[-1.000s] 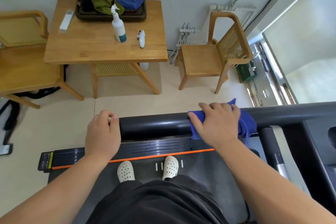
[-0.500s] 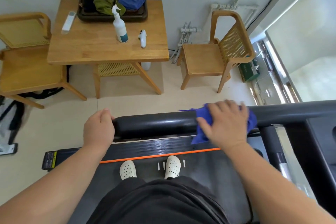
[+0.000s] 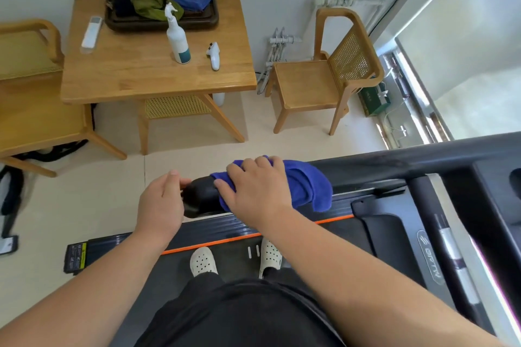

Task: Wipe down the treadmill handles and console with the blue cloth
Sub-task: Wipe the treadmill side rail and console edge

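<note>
The black treadmill handle [image 3: 200, 195] runs across the middle of the view toward the console [image 3: 490, 186] at the right edge. A blue cloth [image 3: 308, 184] is draped over the handle near its left end. My right hand [image 3: 258, 190] lies on top of the cloth with its fingers curled over it and the bar, pressing it down. Just left of it, my left hand [image 3: 161, 201] grips the handle's rounded end, close beside the right hand. The part of the bar beneath cloth and hands is hidden.
Beyond the handle stands a wooden table [image 3: 135, 79] with a spray bottle [image 3: 177, 36], a remote and a dark tray [image 3: 118, 20] of cloths. Wooden chairs [image 3: 318, 84] flank it. The treadmill belt [image 3: 324, 236] and my feet are below.
My right hand has slid the blue cloth left along the handle until it nearly meets my left hand, which stays on the handle's end.
</note>
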